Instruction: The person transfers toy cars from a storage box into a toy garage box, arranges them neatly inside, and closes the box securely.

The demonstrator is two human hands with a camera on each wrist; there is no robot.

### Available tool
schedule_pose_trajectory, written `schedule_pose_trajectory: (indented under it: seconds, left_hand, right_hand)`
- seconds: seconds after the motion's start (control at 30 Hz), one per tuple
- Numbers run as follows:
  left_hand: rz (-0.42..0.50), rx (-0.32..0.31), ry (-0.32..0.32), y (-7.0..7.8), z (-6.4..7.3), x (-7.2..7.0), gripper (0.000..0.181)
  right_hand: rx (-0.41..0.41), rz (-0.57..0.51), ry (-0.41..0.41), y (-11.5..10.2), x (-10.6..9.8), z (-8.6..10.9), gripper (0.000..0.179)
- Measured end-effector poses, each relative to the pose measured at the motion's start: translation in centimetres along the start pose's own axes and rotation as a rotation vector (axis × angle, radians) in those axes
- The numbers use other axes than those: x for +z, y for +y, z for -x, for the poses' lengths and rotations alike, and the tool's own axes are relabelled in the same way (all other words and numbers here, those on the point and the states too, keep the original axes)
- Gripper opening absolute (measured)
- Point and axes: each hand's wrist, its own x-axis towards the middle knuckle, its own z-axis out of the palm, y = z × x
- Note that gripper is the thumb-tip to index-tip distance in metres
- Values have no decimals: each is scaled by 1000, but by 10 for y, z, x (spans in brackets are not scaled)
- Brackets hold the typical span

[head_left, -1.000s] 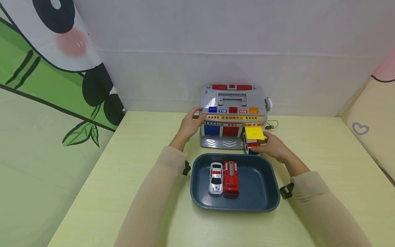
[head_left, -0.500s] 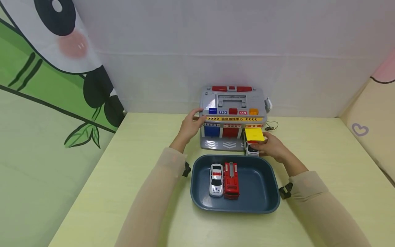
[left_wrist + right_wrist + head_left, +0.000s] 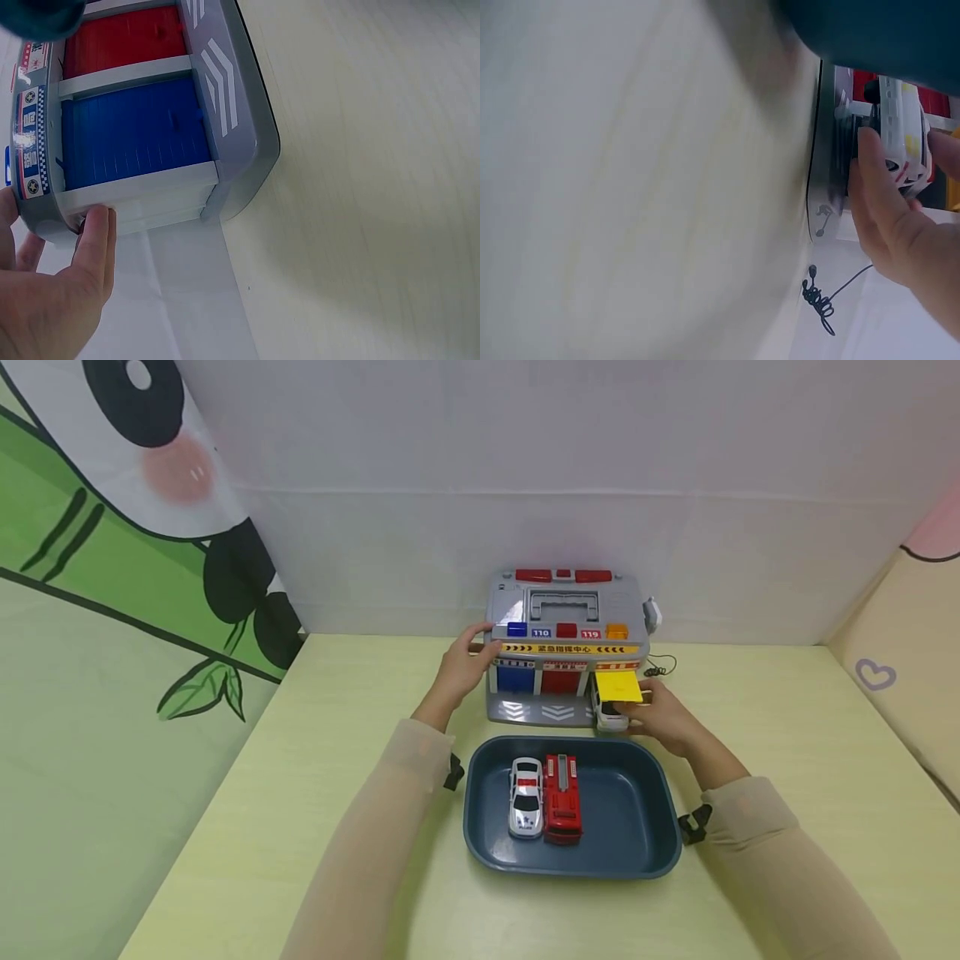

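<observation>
A grey toy garage (image 3: 624,602) stands at the back of the table, with blue (image 3: 139,135) and red doors down and a yellow door (image 3: 618,687) swung up. My left hand (image 3: 459,672) grips its left upper edge, thumb in front and fingers against the side wall. At the yellow door, my right hand (image 3: 666,718) holds a white toy car (image 3: 611,722) between thumb and fingers. Part of that car is hidden beneath the raised door. The right wrist view shows yellow and red patches on the white toy car (image 3: 904,124).
In front of the garage is a dark blue tray (image 3: 626,818), holding a white toy police car (image 3: 526,802) and a red toy fire truck (image 3: 562,802) side by side. A coiled black cord (image 3: 660,667) lies to the garage's right. A pale wall cloth (image 3: 375,552) hangs behind.
The white toy car came slightly outward toward the tray, then moved back in, so the yellow door now covers more of it. My left hand has stayed on the garage.
</observation>
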Motion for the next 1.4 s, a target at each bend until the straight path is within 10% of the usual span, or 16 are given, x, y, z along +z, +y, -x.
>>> schedule_pose_trajectory:
  seconds: [0.77, 1.4]
  left_hand:
    - [-2, 4, -3, -1, -1, -1, 47]
    - [-3, 1, -5, 1, 0, -1, 47]
  right_hand:
    - [-73, 86, -15, 2, -4, 8, 24]
    - [-52, 181, -74, 1, -6, 7, 44]
